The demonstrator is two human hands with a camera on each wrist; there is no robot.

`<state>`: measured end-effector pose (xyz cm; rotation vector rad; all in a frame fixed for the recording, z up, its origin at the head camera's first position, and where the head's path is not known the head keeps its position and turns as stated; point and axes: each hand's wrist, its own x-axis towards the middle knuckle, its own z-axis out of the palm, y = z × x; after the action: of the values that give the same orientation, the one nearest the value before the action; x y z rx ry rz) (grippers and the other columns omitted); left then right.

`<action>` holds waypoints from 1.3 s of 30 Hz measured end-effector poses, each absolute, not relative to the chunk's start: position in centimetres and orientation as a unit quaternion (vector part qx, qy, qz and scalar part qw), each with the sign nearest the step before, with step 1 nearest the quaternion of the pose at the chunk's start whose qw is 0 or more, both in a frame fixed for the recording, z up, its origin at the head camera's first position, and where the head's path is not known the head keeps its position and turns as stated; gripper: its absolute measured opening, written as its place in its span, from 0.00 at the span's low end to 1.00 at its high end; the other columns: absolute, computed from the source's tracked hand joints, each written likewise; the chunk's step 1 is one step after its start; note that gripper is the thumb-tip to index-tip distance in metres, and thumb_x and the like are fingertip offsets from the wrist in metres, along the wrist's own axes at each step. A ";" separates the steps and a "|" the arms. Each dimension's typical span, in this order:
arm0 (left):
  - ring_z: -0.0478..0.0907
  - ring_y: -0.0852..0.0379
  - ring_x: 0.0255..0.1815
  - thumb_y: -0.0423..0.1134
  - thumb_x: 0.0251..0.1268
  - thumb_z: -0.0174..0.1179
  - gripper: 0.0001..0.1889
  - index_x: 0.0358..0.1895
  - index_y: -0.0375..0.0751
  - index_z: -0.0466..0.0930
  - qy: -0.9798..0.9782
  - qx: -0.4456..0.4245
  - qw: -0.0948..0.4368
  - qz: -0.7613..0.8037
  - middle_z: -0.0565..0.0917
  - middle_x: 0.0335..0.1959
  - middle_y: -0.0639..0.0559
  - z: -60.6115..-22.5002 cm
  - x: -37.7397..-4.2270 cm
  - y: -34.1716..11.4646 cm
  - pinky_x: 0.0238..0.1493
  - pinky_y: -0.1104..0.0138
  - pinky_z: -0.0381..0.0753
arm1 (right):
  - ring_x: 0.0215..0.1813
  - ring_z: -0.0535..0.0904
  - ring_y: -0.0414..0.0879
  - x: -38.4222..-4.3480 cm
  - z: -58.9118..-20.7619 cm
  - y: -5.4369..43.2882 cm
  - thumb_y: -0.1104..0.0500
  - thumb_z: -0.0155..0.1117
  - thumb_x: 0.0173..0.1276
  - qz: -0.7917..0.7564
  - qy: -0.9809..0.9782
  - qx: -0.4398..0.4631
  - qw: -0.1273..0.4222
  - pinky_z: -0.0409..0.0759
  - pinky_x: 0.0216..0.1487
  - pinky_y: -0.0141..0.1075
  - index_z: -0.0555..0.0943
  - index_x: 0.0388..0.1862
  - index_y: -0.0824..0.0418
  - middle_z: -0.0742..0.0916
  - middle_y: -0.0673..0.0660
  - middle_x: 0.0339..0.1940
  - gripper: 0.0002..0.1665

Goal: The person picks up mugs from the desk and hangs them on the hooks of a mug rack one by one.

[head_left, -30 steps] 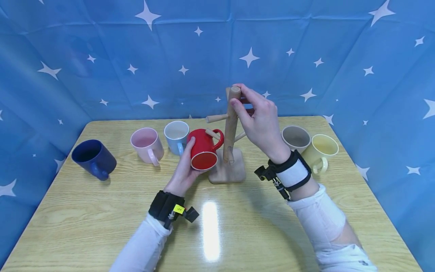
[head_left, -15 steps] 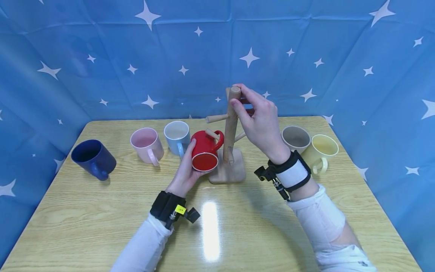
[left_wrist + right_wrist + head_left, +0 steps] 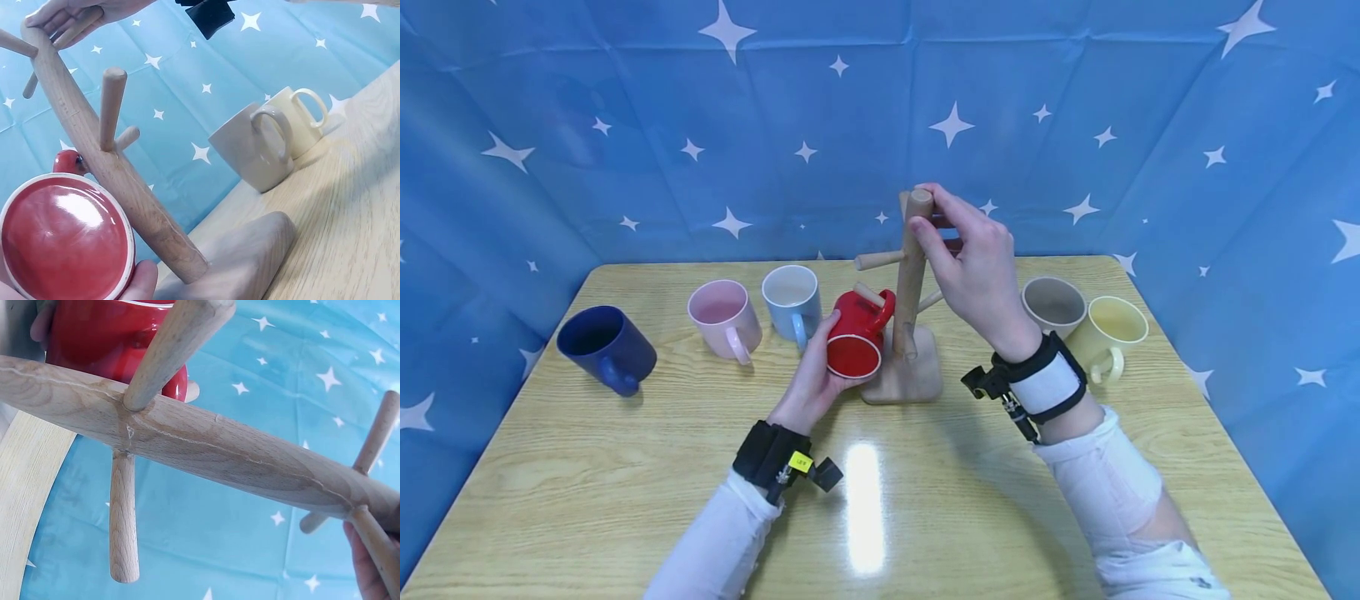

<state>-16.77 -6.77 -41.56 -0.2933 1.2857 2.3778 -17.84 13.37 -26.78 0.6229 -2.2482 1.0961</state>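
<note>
My left hand (image 3: pixel 811 379) holds a red mug (image 3: pixel 854 343) tilted, with its base facing me. The mug's handle (image 3: pixel 884 310) is beside the post of a wooden mug tree (image 3: pixel 911 279), and a lower peg (image 3: pixel 868 293) overlaps the handle in the head view. At the top of the post, my right hand (image 3: pixel 973 271) grips the wood between thumb and fingers. Seen from the left wrist, the red base (image 3: pixel 67 237) is close to the leaning post. The right wrist view shows the mug's side (image 3: pixel 103 347) behind the post, its opening mostly hidden.
Left of the tree stand a light blue mug (image 3: pixel 792 302), a pink mug (image 3: pixel 725 321) and a dark blue mug (image 3: pixel 608 350). On the right, a grey mug (image 3: pixel 1052 304) and a yellow mug (image 3: pixel 1105 333) are near my right wrist. A starry blue cloth (image 3: pixel 820 125) hangs behind the table (image 3: pixel 625 483).
My left hand has shifted the red mug slightly right and down, closer to the post. My right hand stays on top of the mug tree.
</note>
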 end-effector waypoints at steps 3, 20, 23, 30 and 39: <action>0.64 0.52 0.73 0.54 0.83 0.46 0.30 0.82 0.55 0.54 0.457 -0.111 0.211 0.857 0.64 0.79 0.50 -41.6 -16.8 -6.8 0.48 0.67 0.87 | 0.53 0.91 0.58 -17.8 -26.8 13.4 0.60 0.65 0.78 0.408 -0.837 0.233 0.278 0.92 0.46 0.51 0.81 0.67 0.67 0.90 0.66 0.55 0.22; 0.64 0.50 0.74 0.54 0.84 0.46 0.29 0.81 0.54 0.56 0.472 -0.112 0.208 0.849 0.63 0.80 0.48 -41.7 -16.8 -6.6 0.46 0.66 0.88 | 0.52 0.91 0.58 -17.8 -26.9 13.3 0.60 0.64 0.78 0.409 -0.838 0.227 0.282 0.92 0.46 0.51 0.81 0.67 0.67 0.91 0.66 0.55 0.22; 0.64 0.49 0.74 0.54 0.84 0.45 0.29 0.82 0.54 0.56 0.481 -0.107 0.208 0.845 0.63 0.80 0.47 -41.8 -16.8 -6.6 0.46 0.66 0.87 | 0.51 0.91 0.57 -17.9 -26.9 13.3 0.59 0.64 0.79 0.409 -0.837 0.228 0.283 0.92 0.46 0.50 0.81 0.67 0.67 0.91 0.66 0.55 0.22; 0.65 0.50 0.73 0.53 0.84 0.45 0.29 0.82 0.54 0.57 0.502 -0.098 0.204 0.835 0.64 0.80 0.46 -41.9 -16.9 -6.6 0.45 0.67 0.88 | 0.51 0.91 0.58 -17.9 -26.8 13.3 0.60 0.64 0.78 0.409 -0.837 0.229 0.281 0.92 0.47 0.51 0.81 0.67 0.68 0.91 0.66 0.55 0.23; 0.66 0.50 0.72 0.54 0.85 0.44 0.30 0.82 0.50 0.57 0.533 -0.087 0.201 0.817 0.65 0.79 0.45 -41.7 -16.8 -6.6 0.44 0.69 0.88 | 0.51 0.91 0.58 -18.0 -26.8 13.2 0.59 0.65 0.78 0.406 -0.840 0.222 0.283 0.92 0.47 0.52 0.81 0.67 0.67 0.91 0.66 0.54 0.22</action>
<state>-16.80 -6.62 -41.73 -0.2423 1.4902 2.2817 -17.95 13.24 -26.84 0.5957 -2.2499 1.0868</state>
